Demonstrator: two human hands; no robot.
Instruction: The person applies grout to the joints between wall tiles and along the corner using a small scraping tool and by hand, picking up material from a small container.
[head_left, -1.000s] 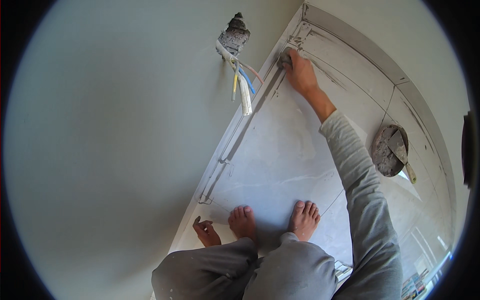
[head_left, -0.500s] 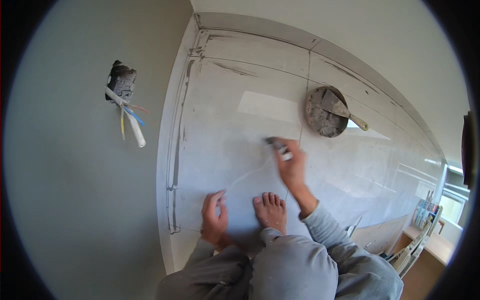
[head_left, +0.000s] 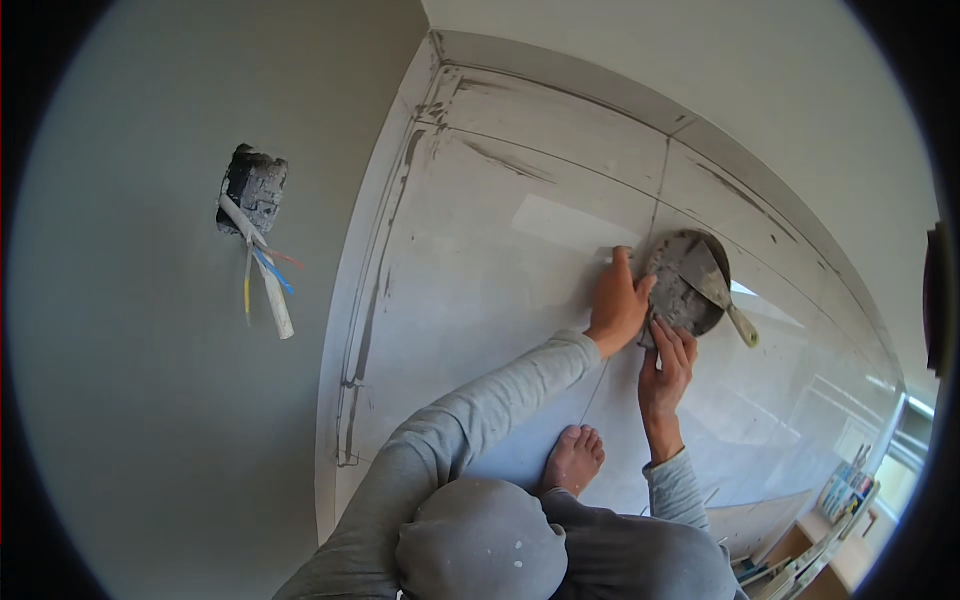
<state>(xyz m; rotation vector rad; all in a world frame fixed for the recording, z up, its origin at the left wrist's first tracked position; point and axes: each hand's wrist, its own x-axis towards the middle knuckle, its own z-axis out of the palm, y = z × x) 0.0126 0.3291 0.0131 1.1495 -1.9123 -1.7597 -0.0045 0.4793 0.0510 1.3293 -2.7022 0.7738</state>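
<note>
A round bowl (head_left: 664, 270) of lumpy grey paste sits on the pale tiled floor (head_left: 480, 270), right of centre. Across its rim leans a putty knife (head_left: 742, 325), blade in the paste and pale handle pointing out. My left hand (head_left: 618, 305) is beside the bowl's left rim; its index finger is stretched out and its thumb lies against or very near the rim. At the bowl's near edge my right hand (head_left: 668, 378) has its fingers bent together over a small dark edge, which they mostly hide.
Grey paste lines the tile joints and smears the left and far borders. In the wall at left, cables (head_left: 268, 285) hang from a rough socket hole (head_left: 255, 190). My bare foot (head_left: 576, 458) stands on the tiles. Shelving with tools (head_left: 848, 495) is at far right.
My left hand has reached forward and right from beside my foot to the bowl. My right hand has moved right and nearer me, to the bowl's near edge. The view has shifted.
</note>
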